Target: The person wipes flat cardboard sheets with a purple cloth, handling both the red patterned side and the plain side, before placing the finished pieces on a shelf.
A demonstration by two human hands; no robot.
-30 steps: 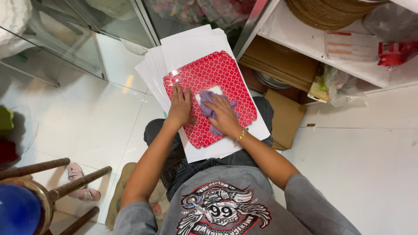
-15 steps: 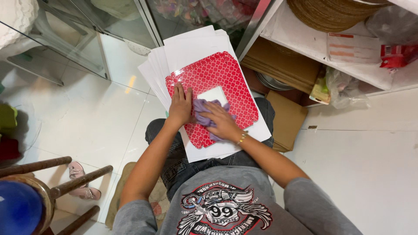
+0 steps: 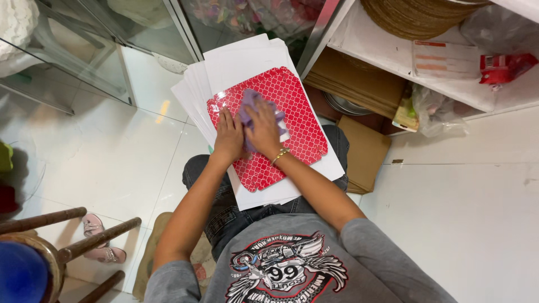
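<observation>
Left hand: the left hand (image 3: 229,136) lies palm down on the red card sheet with a white lattice pattern (image 3: 269,126), fingers spread flat and gripping nothing.
Right hand: the right hand (image 3: 264,130) presses a crumpled lilac cloth (image 3: 251,106) against the sheet, fingers curled over it.
Sheet: on a stack of white card sheets (image 3: 247,67) across the lap.
Hidden: both hands cover the sheet's middle and most of the cloth.

Both bare forearms reach forward from short grey sleeves, converging. The left hand (image 3: 229,136) lies flat, palm down, fingers together. The right hand (image 3: 263,128) presses down just beside it, fingers bent, wrist braceleted.
</observation>
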